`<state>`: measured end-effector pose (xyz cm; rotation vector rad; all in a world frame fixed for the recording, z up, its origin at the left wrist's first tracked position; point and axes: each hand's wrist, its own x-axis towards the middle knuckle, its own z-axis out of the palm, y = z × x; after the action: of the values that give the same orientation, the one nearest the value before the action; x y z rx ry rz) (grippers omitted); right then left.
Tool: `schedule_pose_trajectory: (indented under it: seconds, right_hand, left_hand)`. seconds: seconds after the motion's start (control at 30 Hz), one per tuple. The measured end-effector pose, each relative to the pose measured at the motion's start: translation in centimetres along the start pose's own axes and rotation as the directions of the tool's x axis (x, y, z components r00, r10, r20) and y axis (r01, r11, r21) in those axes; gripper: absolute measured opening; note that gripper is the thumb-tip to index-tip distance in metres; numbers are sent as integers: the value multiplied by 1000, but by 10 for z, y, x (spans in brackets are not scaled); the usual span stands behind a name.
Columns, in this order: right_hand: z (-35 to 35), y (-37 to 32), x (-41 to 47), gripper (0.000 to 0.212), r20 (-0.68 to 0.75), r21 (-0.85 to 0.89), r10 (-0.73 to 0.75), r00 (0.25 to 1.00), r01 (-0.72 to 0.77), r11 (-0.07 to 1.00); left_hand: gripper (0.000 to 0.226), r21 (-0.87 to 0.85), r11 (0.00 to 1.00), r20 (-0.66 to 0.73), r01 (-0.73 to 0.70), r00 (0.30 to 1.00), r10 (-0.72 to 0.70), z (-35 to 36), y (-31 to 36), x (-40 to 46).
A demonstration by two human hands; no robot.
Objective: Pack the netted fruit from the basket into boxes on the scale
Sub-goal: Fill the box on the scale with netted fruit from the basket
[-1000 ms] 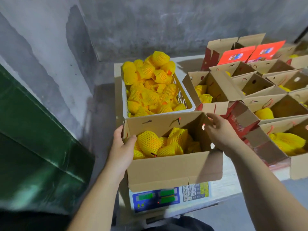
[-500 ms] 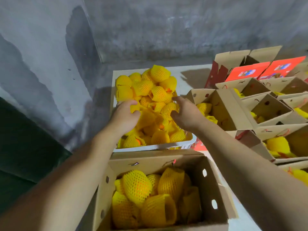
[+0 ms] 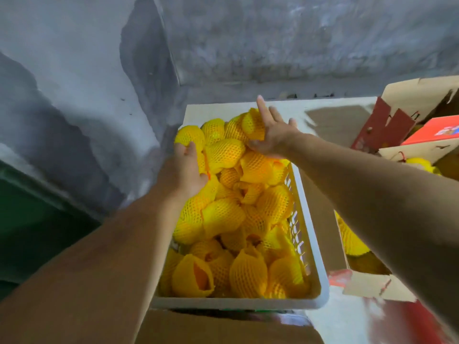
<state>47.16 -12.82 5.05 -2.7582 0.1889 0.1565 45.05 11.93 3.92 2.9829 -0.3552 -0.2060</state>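
Note:
A white plastic basket (image 3: pixel 313 247) heaped with fruit in yellow foam nets (image 3: pixel 223 217) fills the middle of the head view. My left hand (image 3: pixel 189 170) reaches into its far left side, fingers curled over a netted fruit (image 3: pixel 190 136). My right hand (image 3: pixel 274 131) is at the far end of the heap, fingers straight and spread, palm against another netted fruit (image 3: pixel 250 121). Only the top edge of the cardboard box (image 3: pixel 223 328) shows below the basket. The scale is out of view.
Open cardboard boxes (image 3: pixel 419 95) with red printed flaps (image 3: pixel 433 130) stand to the right, one holding netted fruit (image 3: pixel 352 242). A grey concrete wall corner rises behind the white table (image 3: pixel 323 106). A dark green surface (image 3: pixel 37 219) lies at the left.
The view has tipped forward over the basket, and the box of fruit has slid almost out of the bottom. Both hands have reached further back into the heap, the right now with fingers spread.

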Motion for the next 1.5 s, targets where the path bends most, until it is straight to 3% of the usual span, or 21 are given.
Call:
schedule_pose_trajectory:
  seconds: [0.07,0.2,0.33,0.43,0.53,0.67,0.8,0.93,1.0,1.13,1.23,1.3,1.4,1.5]
  right_hand:
    - [5,5,13,96,-30,94,6,1000,-3,996]
    - [29,14,5,77,-162,4,9,987,-8,1000]
    - [40,18,-6,81,-158,87,-11,987,25,996]
    - [40,22,-23,88,-118,151,-41,992,59,987]
    - [43,25,-50,79,-59,238,-79,995,91,967]
    - [66,21,-90,79,-172,93,-142,975,159,983]
    - [79,20,-110,89,-303,47,-108,947,128,991]
    - [85,15,-120,86,-383,-11,-127,915,133,991]
    - [84,15,-122,86,-390,-12,-167,906,177,984]
    - [83,16,-128,83,-421,182,-121,899,214,960]
    - [82,15,-137,82,-459,340,-34,888,211,916]
    - [78,14,-145,81,-468,379,-23,883,224,898]
    - [68,5,-160,81,-448,390,-49,893,245,888]
    - [59,-11,-178,80,-414,393,-95,905,272,878]
  left_hand:
    - [78,72,997,-15,10,1000,-9,3,-3,7]
    - [73,118,993,-12,18,1000,-17,8,-10,18]
    - [67,90,995,-26,37,999,-35,14,-11,22]
    - [75,51,998,-7,40,999,-40,12,-16,21]
    - [82,-30,999,18,39,999,-39,14,-17,12]
    - [84,-113,993,15,41,999,-39,17,-22,-3]
    - [89,-108,994,-58,27,998,-33,23,-19,-14]
    - [77,-182,978,-196,-100,979,63,36,-10,-22]
    - [72,-226,968,-272,-109,961,45,44,-9,-26]
    - [59,-287,948,-415,-141,910,9,48,2,-39]
    - [57,-332,927,-431,-172,902,13,47,9,-49]
    - [59,-520,850,-390,-87,909,-145,44,16,-59]
    - [60,-871,487,-178,70,878,-444,33,35,-81]
    - [63,-966,250,-67,64,873,-484,26,59,-109]
